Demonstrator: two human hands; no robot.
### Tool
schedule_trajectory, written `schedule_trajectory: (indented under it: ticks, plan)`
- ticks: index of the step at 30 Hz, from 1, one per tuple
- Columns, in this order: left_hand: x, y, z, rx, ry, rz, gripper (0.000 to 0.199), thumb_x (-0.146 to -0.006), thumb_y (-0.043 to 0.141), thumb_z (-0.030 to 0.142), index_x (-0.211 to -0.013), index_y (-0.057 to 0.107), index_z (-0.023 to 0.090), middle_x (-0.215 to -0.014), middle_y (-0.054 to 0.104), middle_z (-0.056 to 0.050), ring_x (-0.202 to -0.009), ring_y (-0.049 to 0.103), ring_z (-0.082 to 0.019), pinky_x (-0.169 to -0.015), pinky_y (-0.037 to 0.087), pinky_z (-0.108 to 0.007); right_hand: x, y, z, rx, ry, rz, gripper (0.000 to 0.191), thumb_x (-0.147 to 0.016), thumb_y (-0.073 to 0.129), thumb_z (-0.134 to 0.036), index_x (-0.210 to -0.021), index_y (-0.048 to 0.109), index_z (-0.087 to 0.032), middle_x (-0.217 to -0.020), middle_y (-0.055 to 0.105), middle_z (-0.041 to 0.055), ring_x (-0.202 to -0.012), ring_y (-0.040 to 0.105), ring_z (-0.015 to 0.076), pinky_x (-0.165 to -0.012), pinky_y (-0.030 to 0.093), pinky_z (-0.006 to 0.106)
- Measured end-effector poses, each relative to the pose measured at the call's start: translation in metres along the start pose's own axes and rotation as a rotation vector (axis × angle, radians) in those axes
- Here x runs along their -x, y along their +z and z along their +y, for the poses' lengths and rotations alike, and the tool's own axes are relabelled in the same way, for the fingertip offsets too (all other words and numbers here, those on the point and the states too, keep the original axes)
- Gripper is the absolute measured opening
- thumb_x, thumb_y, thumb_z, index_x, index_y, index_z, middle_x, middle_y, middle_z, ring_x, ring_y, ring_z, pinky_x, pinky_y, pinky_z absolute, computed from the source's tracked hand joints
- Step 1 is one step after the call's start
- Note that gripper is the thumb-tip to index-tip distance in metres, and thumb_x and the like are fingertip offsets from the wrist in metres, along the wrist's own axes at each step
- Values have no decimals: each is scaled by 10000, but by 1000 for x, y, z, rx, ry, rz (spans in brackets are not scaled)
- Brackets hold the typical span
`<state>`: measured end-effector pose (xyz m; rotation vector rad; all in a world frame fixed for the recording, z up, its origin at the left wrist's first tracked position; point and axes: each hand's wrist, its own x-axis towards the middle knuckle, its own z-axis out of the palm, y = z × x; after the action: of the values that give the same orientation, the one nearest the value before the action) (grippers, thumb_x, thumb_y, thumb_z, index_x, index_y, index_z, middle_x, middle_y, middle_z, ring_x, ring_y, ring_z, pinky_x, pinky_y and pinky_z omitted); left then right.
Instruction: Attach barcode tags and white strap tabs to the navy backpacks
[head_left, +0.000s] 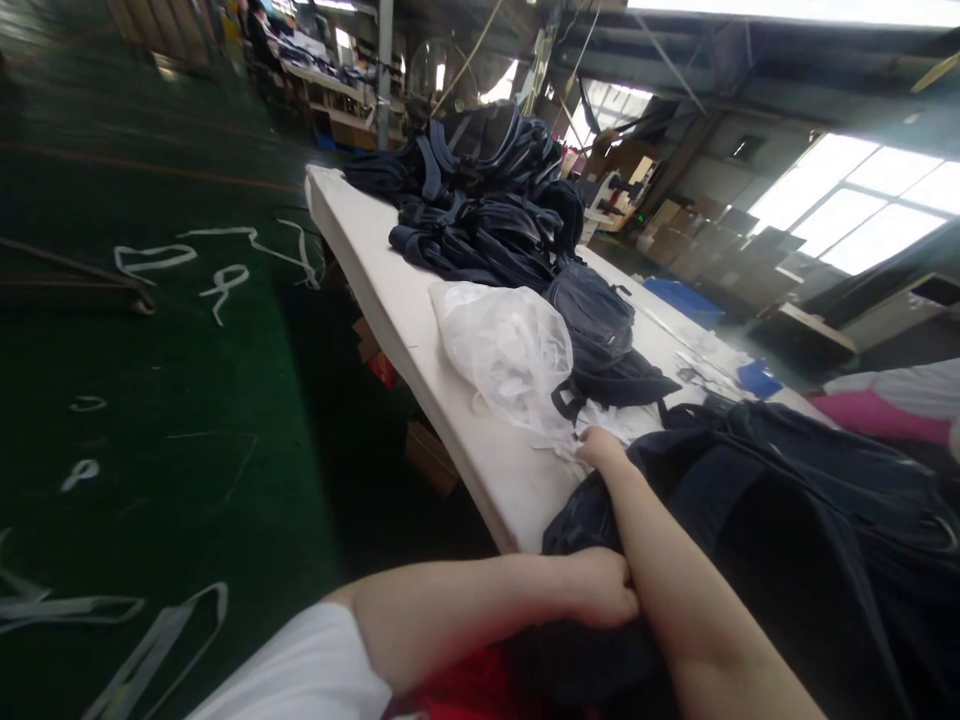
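A navy backpack (750,500) lies at the near end of the white table, spreading over its right side. My left hand (604,588) is closed in a fist against the dark fabric at the backpack's near edge, gripping it. Beyond it, my right hand (600,450) reaches across the backpack with its fingers closed beside some white scraps (559,445). Whatever small thing sits in those fingers is too blurred to name. Just past the right hand are a clear plastic bag (510,345) holding white pieces and another navy backpack (596,315).
Dark backpacks (480,200) are heaped at the far end of the white table (390,310). Blue trays (682,300) stand along its right side. A person's pink and grey sleeve (885,412) shows at right. White strips (154,258) litter the green floor at left.
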<state>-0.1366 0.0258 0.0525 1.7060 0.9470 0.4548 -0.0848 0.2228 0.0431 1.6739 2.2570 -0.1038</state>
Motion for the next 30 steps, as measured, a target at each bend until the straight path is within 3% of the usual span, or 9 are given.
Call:
schedule_trajectory:
  ticks: [4, 9, 16, 19, 22, 26, 28, 30]
  plan:
    - [-2, 0, -2, -15, -86, -4, 406, -759, 543, 296, -1113, 659, 137, -1109, 693, -123, -996, 642, -280, -848, 526, -355, -5, 8, -8, -27, -68, -59, 297, -799, 674, -287, -1085, 687, -209, -1085, 689, 88, -970, 640, 192, -825, 468, 274]
    - [-3, 1, -4, -4, -77, 11, 403, -752, 563, 293, -1117, 662, 157, -1097, 700, -102, -998, 641, -272, -860, 519, -353, -2, 7, -13, -19, -95, -64, 246, -761, 654, -262, -985, 741, -211, -1037, 713, 93, -935, 649, 204, -773, 454, 260]
    - [0, 0, -2, -21, -74, 22, 397, -754, 557, 320, -1093, 676, 151, -1083, 700, -118, -992, 644, -285, -847, 517, -357, 16, -8, -17, -36, -167, -49, 213, -799, 598, -234, -940, 756, -206, -956, 732, 73, -861, 654, 180, -730, 437, 242]
    - [4, -2, 2, -5, -92, 35, 392, -767, 558, 363, -1088, 669, 166, -1084, 698, -102, -974, 646, -272, -821, 519, -342, 31, -27, -28, -66, -248, -9, 167, -813, 590, -216, -861, 746, -177, -895, 732, 74, -832, 647, 181, -722, 428, 242]
    - [8, -6, 8, -5, -136, 54, 397, -790, 551, 420, -1068, 662, 160, -1068, 693, -108, -934, 650, -267, -778, 517, -340, 61, -61, -36, -135, -339, 74, 200, -887, 523, -258, -894, 709, -185, -931, 725, 55, -866, 634, 164, -749, 418, 226]
    - [10, -9, 14, 12, -168, 72, 372, -825, 538, 425, -1026, 661, 137, -981, 698, -103, -869, 649, -247, -751, 496, -323, 137, -110, -20, -343, -454, 286, 272, -961, 408, -348, -974, 640, -208, -878, 709, 16, -784, 620, 134, -738, 420, 215]
    - [11, -11, 16, 77, -171, 69, 337, -837, 542, 389, -1012, 662, 127, -954, 702, -93, -868, 646, -240, -762, 489, -318, 182, -121, -2, -463, -462, 451, 271, -956, 421, -370, -995, 629, -200, -784, 682, 14, -697, 602, 133, -690, 426, 222]
    - [11, -18, 20, 214, -188, 16, 312, -837, 559, 360, -1010, 664, 122, -932, 708, -79, -873, 645, -232, -776, 491, -315, 225, -120, 17, -536, -417, 537, 264, -941, 463, -387, -991, 637, -195, -726, 655, 11, -647, 581, 132, -647, 423, 226]
